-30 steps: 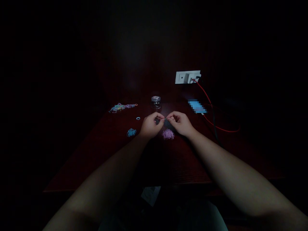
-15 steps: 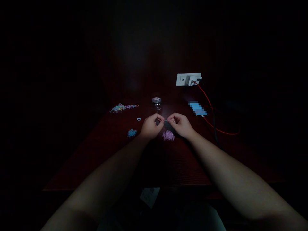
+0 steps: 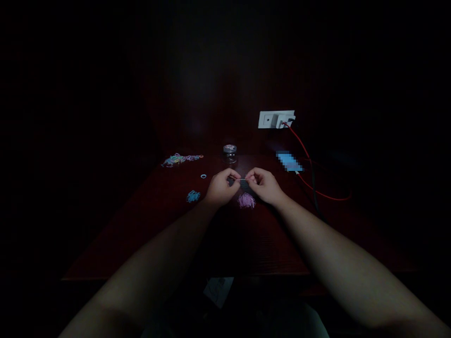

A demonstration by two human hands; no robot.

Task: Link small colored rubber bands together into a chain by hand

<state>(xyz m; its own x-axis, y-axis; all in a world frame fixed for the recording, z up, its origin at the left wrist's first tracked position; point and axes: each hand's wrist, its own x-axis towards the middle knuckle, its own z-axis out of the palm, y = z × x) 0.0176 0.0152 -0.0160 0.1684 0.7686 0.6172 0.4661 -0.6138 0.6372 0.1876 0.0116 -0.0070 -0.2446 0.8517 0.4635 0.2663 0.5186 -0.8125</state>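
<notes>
My left hand [image 3: 223,187] and my right hand [image 3: 264,184] face each other above the dark red table [image 3: 155,225], fingertips pinched. Between them a thin pale band [image 3: 243,179] is stretched, one end in each pinch. Just below the hands lies a pile of purple bands [image 3: 246,201]. A smaller blue pile [image 3: 193,196] sits left of my left hand, with a single light-blue band [image 3: 203,176] above it. Farther back on the left is a heap of mixed coloured bands [image 3: 179,160].
A lidded clear jar [image 3: 230,152] stands behind the hands. At the right lies a phone with a blurred screen [image 3: 289,161], its red cable [image 3: 301,141] running to a wall socket [image 3: 268,119]. A dark cable hangs beside it. Surroundings are very dark.
My hands have drawn very slightly apart, and more of the pale band shows between them. The whole view has shifted slightly, with things appearing a little lower.
</notes>
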